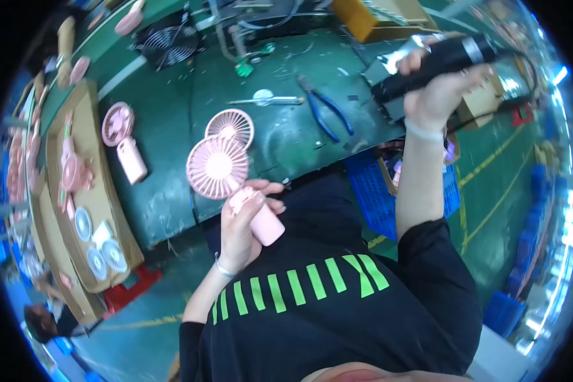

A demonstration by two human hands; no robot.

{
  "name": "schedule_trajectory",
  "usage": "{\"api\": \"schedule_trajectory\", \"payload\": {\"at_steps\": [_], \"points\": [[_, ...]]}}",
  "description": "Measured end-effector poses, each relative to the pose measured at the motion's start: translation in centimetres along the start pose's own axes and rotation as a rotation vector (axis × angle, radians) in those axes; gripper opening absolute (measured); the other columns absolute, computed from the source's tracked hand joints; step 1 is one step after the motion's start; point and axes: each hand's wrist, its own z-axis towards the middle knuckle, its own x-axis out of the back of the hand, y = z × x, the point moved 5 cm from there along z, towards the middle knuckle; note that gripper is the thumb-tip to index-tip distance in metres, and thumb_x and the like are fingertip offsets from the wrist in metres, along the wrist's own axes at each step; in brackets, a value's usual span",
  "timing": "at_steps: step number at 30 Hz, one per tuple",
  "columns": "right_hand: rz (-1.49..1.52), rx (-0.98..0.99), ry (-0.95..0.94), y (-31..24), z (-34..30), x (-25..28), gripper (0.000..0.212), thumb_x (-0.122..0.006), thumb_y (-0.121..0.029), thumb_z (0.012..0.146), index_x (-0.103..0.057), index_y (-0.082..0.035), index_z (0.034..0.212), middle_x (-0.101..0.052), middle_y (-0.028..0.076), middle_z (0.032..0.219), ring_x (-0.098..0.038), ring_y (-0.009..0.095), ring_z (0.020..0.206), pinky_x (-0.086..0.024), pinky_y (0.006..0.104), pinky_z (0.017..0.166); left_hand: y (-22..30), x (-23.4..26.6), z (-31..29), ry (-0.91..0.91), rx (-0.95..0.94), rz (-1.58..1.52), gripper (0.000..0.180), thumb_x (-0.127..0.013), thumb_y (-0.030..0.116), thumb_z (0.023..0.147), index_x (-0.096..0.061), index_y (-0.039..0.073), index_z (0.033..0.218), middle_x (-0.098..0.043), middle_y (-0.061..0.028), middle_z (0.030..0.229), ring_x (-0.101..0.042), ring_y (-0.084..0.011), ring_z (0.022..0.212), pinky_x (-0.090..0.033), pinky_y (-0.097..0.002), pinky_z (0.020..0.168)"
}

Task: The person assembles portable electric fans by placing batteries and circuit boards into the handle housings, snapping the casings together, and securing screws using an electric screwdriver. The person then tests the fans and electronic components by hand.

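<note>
- Left hand [239, 230]: wrapped around the pink fan [267, 226], whose handle hangs past the table's [162, 213] near edge; a slack grip could drop it.
- Crate [365, 197]: blue, below the table, pink and purple pieces inside, partly hidden by the arm.
- Right hand [434, 100]: grasping the black tool [436, 65]; its cord [533, 71] could snag on the boxes near it.
- Tray [116, 210]: cardboard, at left, holding pink fan parts and pale grilles [83, 224].
</note>
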Motion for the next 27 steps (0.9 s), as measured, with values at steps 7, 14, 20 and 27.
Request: {"api": "schedule_trajectory", "payload": {"at_steps": [7, 14, 20, 27], "points": [[0.461, 0.033, -0.449, -0.8, -13.1, -8.9, 0.09, -0.04, -0.091, 0.072, -0.057, -0.009, 0.105, -0.051, 0.002, 0.06, -0.045, 0.015, 0.047, -0.038, 0.03, 0.05, -1.0, 0.2, 0.4, 0.026, 0.143, 0.046, 0.022, -0.06, 0.011, 0.092, -0.058, -0.001, 0.11, -0.067, -0.0103, 0.09, -0.066, -0.0152, 0.073, -0.054, -0.0277, 0.067], [0.459, 0.125, -0.769, -0.7, -16.7, -12.3, 0.057, -0.049, -0.061, 0.092, -0.045, -0.007, 0.108, -0.058, 0.01, 0.065, -0.055, 0.023, 0.049, -0.045, 0.0365, 0.053, -1.5, 1.5, 0.2, 0.06, 0.037, 0.078, 0.02, -0.055, 0.006, 0.092, -0.058, -0.002, 0.11, -0.066, -0.0064, 0.096, -0.064, -0.0113, 0.076, -0.054, -0.0264, 0.068], [0.454, 0.097, -0.826, -0.1, -17.0, -12.5, 0.053, -0.049, -0.059, 0.093, -0.045, -0.007, 0.106, -0.058, 0.01, 0.065, -0.055, 0.023, 0.049, -0.045, 0.0373, 0.052, -1.4, 1.2, 0.2, -0.007, 0.05, 0.092, 0.019, -0.057, 0.006, 0.092, -0.058, 0.0, 0.11, -0.066, -0.0056, 0.096, -0.063, -0.0099, 0.078, -0.055, -0.0257, 0.069], [0.406, 0.087, -0.847, -0.2, -17.2, -12.8, 0.035, -0.049, -0.043, 0.097, -0.043, -0.009, 0.098, -0.059, 0.01, 0.063, -0.055, 0.023, 0.046, -0.046, 0.037, 0.049, -0.9, 0.8, -0.3, 0.013, 0.0, 0.138, 0.02, -0.061, 0.012, 0.094, -0.057, 0.0, 0.109, -0.065, -0.0045, 0.092, -0.062, -0.0089, 0.073, -0.053, -0.0245, 0.067]]}}
